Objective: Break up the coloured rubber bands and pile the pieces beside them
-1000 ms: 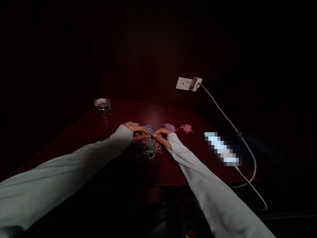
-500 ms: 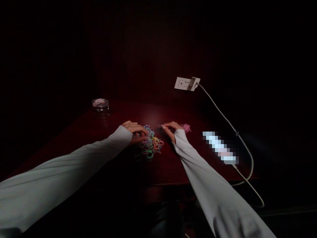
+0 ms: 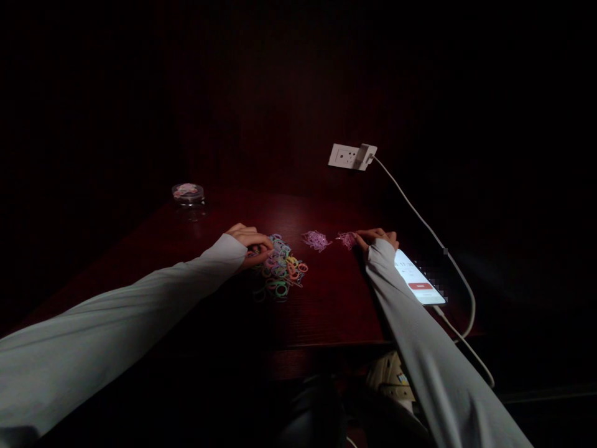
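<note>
A heap of multicoloured small hair elastics (image 3: 282, 267) lies on the dark red table. My left hand (image 3: 250, 239) rests at its left edge, fingers curled in with thumb and fingertips together; whatever they hold is hidden. Away to the right, my right hand (image 3: 379, 238) touches a small pink pile of elastics (image 3: 346, 241) with its thumb and forefinger closed at the pile's right side. Whether a band is between them is too small to see. A lilac pile of elastics (image 3: 317, 241) sits between the pink one and the multicoloured heap.
A clear round container (image 3: 188, 194) with a pink-patterned top stands at the back left. Right of my right forearm lies a lit phone (image 3: 422, 286), its white cable (image 3: 420, 214) running to a wall socket (image 3: 345, 157). The table's front edge (image 3: 303, 345) is near me.
My right hand has moved right, from beside the multicoloured heap to the pink pile, uncovering the lilac pile. Its sleeve now covers part of the phone. My left hand has barely moved.
</note>
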A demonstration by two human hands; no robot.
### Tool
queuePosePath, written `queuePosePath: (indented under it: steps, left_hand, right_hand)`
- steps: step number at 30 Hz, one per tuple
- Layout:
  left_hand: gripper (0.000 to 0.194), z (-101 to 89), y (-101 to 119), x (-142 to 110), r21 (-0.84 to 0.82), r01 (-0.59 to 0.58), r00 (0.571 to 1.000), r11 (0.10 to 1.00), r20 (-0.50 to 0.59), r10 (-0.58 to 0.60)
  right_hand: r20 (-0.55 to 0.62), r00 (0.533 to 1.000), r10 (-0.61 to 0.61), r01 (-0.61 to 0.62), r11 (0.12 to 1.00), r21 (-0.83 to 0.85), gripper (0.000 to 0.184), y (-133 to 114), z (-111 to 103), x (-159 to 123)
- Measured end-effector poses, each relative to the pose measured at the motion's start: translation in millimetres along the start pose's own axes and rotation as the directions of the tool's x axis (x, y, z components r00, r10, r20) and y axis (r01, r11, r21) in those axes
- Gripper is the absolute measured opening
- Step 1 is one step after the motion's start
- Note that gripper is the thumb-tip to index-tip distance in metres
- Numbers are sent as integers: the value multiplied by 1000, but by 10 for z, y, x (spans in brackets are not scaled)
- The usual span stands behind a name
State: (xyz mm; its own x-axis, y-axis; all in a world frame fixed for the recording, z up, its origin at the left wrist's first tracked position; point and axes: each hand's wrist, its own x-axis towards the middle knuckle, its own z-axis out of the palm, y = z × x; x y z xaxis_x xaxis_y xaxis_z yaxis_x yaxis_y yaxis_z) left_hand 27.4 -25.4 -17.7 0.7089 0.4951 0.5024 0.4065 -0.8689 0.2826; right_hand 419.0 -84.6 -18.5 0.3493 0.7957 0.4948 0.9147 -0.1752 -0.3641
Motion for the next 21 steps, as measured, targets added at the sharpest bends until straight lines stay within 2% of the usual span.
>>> queuePosePath:
  steps: [8, 12, 15, 19, 21]
  left_hand:
    - [29, -2, 24, 5, -2, 16, 1000, 1000, -8, -16]
    - [29, -3, 25, 8, 3, 41, 999, 999, 6, -41]
    - [30, -7, 51, 16, 7, 64, 998, 998, 15, -64]
    - [30, -20, 134, 32, 18, 113, 993, 993, -46, -112]
    - [33, -30, 165, 38, 28, 115, 991, 993, -66, -113]
  right_hand:
    - [-24, 998, 64, -61, 990, 124, 48, 59, 44, 25]
    - [-136, 989, 64, -36, 979, 201, 53, -14, -6, -35]
    - [-183, 981, 61, -24, 980, 197, 57, -91, -43, -65]
    - [-122, 992, -41, 48, 997, 60, 56, -226, -46, -69]
    - [-50, 988, -149, 150, 989, 4, 53, -320, -33, -93]
